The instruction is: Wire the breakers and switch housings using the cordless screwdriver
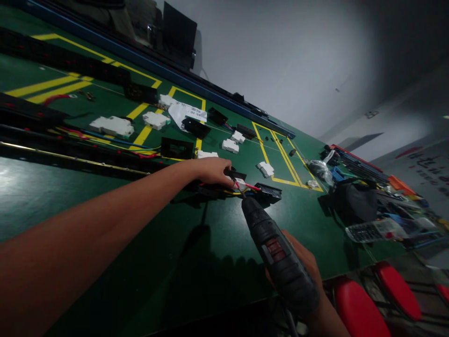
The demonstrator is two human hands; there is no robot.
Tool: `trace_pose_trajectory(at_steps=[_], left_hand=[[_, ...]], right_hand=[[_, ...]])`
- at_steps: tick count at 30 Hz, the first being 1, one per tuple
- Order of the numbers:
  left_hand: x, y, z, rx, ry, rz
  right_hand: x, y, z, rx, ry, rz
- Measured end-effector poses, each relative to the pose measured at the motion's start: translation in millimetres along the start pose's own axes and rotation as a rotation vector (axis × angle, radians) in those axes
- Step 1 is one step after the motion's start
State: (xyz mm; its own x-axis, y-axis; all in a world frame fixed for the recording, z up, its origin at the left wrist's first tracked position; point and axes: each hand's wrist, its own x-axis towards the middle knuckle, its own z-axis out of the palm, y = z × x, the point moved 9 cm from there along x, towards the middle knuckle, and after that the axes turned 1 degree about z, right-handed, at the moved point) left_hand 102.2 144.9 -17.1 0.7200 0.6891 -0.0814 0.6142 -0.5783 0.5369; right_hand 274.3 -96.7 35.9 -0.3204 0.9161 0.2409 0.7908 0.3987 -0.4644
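Observation:
My right hand is wrapped round a dark corded power screwdriver, its nose pointing up and left. The bit reaches a small white module with red and yellow wires. My left hand has its fingers closed at that module's left side, apparently gripping it; the fingertips are partly hidden. Just right of the module sits a black end piece, the wires running towards it. Another white module lies just behind my left hand. A long black strip housing extends to the left.
More white modules and black covers are scattered over the green table with yellow tape lines. A blue rail borders the far side. Bags and tools crowd the right end, near a black bag. Red stools stand at lower right.

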Motion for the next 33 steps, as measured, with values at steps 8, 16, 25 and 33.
trace_pose_trajectory(at_steps=[8, 16, 25, 33], left_hand=[[-0.4, 0.9, -0.8, 0.005, 0.017, 0.000], [-3.2, 3.2, -2.9, 0.007, 0.010, -0.030], [-4.1, 5.4, -4.0, 0.009, 0.007, -0.013], [-3.6, 6.7, -2.7, 0.015, -0.017, -0.023]], right_hand=[[9.8, -23.9, -9.8, -0.021, -0.077, 0.036], [30.4, -51.9, -27.0, -0.039, -0.179, 0.094], [26.3, -47.9, -22.7, -0.129, -0.259, 0.011], [30.5, -52.9, -22.1, -0.108, -0.274, 0.063]])
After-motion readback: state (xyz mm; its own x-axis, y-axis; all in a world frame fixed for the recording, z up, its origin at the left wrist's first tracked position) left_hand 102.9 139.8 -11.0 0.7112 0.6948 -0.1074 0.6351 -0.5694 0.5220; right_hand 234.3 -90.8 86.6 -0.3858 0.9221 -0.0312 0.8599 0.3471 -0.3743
